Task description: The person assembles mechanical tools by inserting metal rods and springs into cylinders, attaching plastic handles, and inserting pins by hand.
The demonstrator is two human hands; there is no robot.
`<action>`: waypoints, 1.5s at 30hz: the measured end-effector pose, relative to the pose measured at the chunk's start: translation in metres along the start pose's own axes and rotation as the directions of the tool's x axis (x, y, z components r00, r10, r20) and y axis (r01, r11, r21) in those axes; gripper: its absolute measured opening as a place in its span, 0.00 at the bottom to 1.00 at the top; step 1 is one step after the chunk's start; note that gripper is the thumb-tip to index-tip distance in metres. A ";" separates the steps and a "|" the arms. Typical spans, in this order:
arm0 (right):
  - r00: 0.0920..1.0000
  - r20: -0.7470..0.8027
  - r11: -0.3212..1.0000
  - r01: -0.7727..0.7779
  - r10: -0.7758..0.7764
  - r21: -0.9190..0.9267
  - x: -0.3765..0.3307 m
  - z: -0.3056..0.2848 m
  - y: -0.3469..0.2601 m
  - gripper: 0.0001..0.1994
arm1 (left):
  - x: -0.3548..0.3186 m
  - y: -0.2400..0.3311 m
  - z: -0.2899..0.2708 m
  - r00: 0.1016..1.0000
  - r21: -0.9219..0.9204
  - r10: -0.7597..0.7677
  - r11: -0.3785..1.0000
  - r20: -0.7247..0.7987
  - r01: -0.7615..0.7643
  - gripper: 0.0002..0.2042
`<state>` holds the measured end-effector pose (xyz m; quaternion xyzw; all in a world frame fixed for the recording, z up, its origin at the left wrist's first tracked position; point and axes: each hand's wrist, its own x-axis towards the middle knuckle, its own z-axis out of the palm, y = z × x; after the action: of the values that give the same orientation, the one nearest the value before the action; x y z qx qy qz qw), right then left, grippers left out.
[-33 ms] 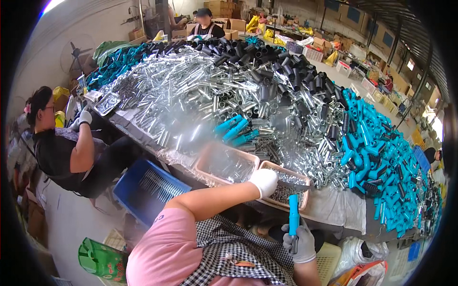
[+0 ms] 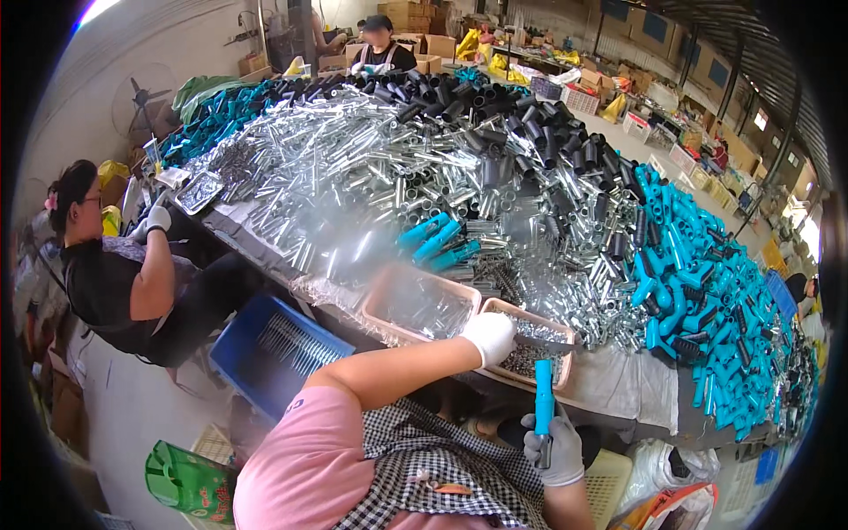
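Observation:
My left hand (image 2: 488,339), in a white glove, reaches over the near edge of a pink bin (image 2: 565,374) of small metal parts. Its fingertips are hidden against the contents, so whether they grip anything is unclear. Below and to the right, my right hand (image 2: 562,452) wears a grey-white glove. Its fingers wrap round a teal tubular handle (image 2: 543,389), held upright, with a dark metal piece showing at its lower end. Just left of that bin stands a second pink bin (image 2: 367,305) of clear or shiny small parts.
Heaped metal tubes (image 2: 353,146), black sleeves (image 2: 552,141) and teal handles (image 2: 676,265) cover the table. A blue crate (image 2: 231,352) of metal rods sits at the left. One co-worker (image 2: 115,265) sits left, another (image 2: 385,55) beyond the pile. White sacks (image 2: 658,477) lie at right.

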<state>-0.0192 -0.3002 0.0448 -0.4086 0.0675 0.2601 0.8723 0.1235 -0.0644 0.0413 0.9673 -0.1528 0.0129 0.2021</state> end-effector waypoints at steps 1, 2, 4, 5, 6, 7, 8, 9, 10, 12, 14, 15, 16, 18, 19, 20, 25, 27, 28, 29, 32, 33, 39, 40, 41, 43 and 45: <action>1.000 -0.001 1.000 0.001 -0.001 0.002 0.004 -0.003 0.002 0.26 | 0.000 0.003 -0.004 1.000 0.001 0.002 1.000 0.001 -0.002 0.10; 0.999 0.041 0.997 -0.024 0.021 0.075 0.008 -0.005 0.005 0.25 | -0.001 0.008 -0.009 0.996 0.019 0.021 1.000 0.088 -0.023 0.11; 0.995 0.089 0.987 -0.057 0.044 0.148 0.014 -0.005 0.010 0.25 | 0.000 0.008 -0.010 0.984 0.039 0.033 0.998 0.174 -0.041 0.11; 0.991 0.123 0.980 -0.070 0.047 0.187 0.015 -0.003 0.013 0.25 | 0.004 0.004 -0.001 0.986 0.045 0.042 0.998 0.159 -0.049 0.11; 0.987 0.155 0.971 -0.079 0.045 0.226 0.017 -0.002 0.014 0.26 | 0.007 0.003 0.003 0.988 0.050 0.054 0.997 0.144 -0.062 0.12; 0.987 0.154 0.970 -0.077 0.042 0.229 0.018 -0.001 0.014 0.26 | 0.005 0.000 0.007 0.991 0.045 0.075 0.996 0.107 -0.080 0.13; 0.987 0.155 0.970 -0.085 0.051 0.227 0.018 0.000 0.014 0.25 | 0.004 -0.003 0.011 0.991 0.047 0.077 0.996 0.109 -0.082 0.13; 0.987 0.152 0.969 -0.092 0.057 0.229 0.017 0.000 0.016 0.25 | 0.000 -0.003 0.009 0.996 -0.028 0.087 0.996 0.020 -0.086 0.12; 0.987 0.149 0.968 -0.088 0.054 0.236 0.018 -0.001 0.016 0.25 | -0.003 -0.003 0.008 0.994 -0.103 0.088 0.990 -0.069 -0.095 0.11; 0.984 0.162 0.964 -0.115 0.077 0.241 0.020 -0.006 0.015 0.26 | -0.010 -0.001 0.001 0.978 -0.236 0.125 0.958 -0.168 -0.163 0.10; 0.984 0.158 0.953 -0.129 0.088 0.273 0.020 -0.009 0.016 0.26 | -0.020 0.002 -0.008 0.952 -0.360 0.140 0.903 -0.271 -0.235 0.09; 0.982 0.162 0.944 -0.146 0.101 0.297 0.022 -0.009 0.016 0.27 | -0.027 0.004 -0.015 0.915 -0.450 0.248 0.810 -0.318 -0.376 0.08; 0.981 0.164 0.943 -0.149 0.103 0.298 0.024 -0.010 0.015 0.27 | -0.031 0.004 -0.018 0.861 -0.524 0.343 0.688 -0.375 -0.503 0.08; 0.955 0.234 0.883 -0.263 0.181 0.389 0.027 -0.010 0.013 0.26 | -0.037 0.007 -0.018 0.792 -0.544 0.493 0.579 -0.359 -0.607 0.09; 0.954 0.236 0.880 -0.267 0.184 0.392 0.028 -0.008 0.013 0.26 | -0.041 0.011 -0.021 0.800 -0.572 0.515 0.571 -0.309 -0.589 0.08; 0.948 0.254 0.893 -0.274 0.189 0.357 0.028 -0.003 0.012 0.26 | -0.044 0.013 -0.023 0.804 -0.600 0.536 0.563 -0.258 -0.568 0.08; 0.947 0.231 0.937 -0.273 0.223 0.217 0.026 0.011 0.005 0.27 | -0.047 0.005 -0.013 0.827 -0.695 0.516 0.512 -0.221 -0.505 0.06; 0.943 0.227 0.962 -0.265 0.244 0.067 0.024 0.015 0.002 0.30 | -0.050 0.004 -0.012 0.842 -0.729 0.504 0.502 -0.190 -0.465 0.06; 0.943 0.228 0.961 -0.267 0.244 0.072 0.023 0.014 0.003 0.30 | -0.052 0.004 -0.015 0.852 -0.761 0.508 0.502 -0.127 -0.412 0.06; 0.939 0.234 0.963 -0.268 0.251 0.042 0.022 0.013 0.003 0.32 | -0.054 0.004 -0.015 0.858 -0.788 0.510 0.502 -0.064 -0.357 0.06; 0.940 0.220 0.964 -0.242 0.261 -0.112 0.022 0.017 0.000 0.34 | -0.053 -0.003 -0.007 0.813 -0.749 0.581 0.524 -0.034 -0.405 0.11; 0.948 0.190 0.950 -0.210 0.256 -0.230 0.021 0.017 -0.002 0.36 | -0.051 0.003 -0.015 0.810 -0.753 0.586 0.520 -0.027 -0.402 0.11; 0.919 0.278 0.873 -0.121 0.278 -0.473 0.023 0.013 -0.012 0.37 | -0.059 0.024 -0.043 0.782 -0.422 0.545 0.812 0.303 -0.402 0.26; 0.922 0.267 0.840 -0.102 0.282 -0.533 0.023 0.017 -0.017 0.39 | -0.059 0.025 -0.046 0.764 -0.436 0.557 0.806 0.325 -0.401 0.26; 0.905 0.301 0.813 -0.077 0.299 -0.577 0.027 0.006 -0.013 0.37 | -0.059 0.026 -0.048 0.719 -0.352 0.550 0.832 0.425 -0.429 0.23; 0.896 0.375 0.565 0.187 0.237 -0.804 0.029 0.003 -0.020 0.36 | -0.062 0.030 -0.052 0.684 -0.234 0.507 0.858 0.525 -0.457 0.18; 0.860 0.484 0.237 0.443 0.159 -0.865 0.027 0.002 -0.022 0.35 | -0.062 0.024 -0.049 0.688 -0.294 0.492 0.870 0.533 -0.395 0.18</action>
<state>0.0147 -0.3000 0.0522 -0.7797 -0.3622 0.2534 0.4434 0.0592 -0.0481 0.0897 0.8367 -0.4382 -0.2530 0.2095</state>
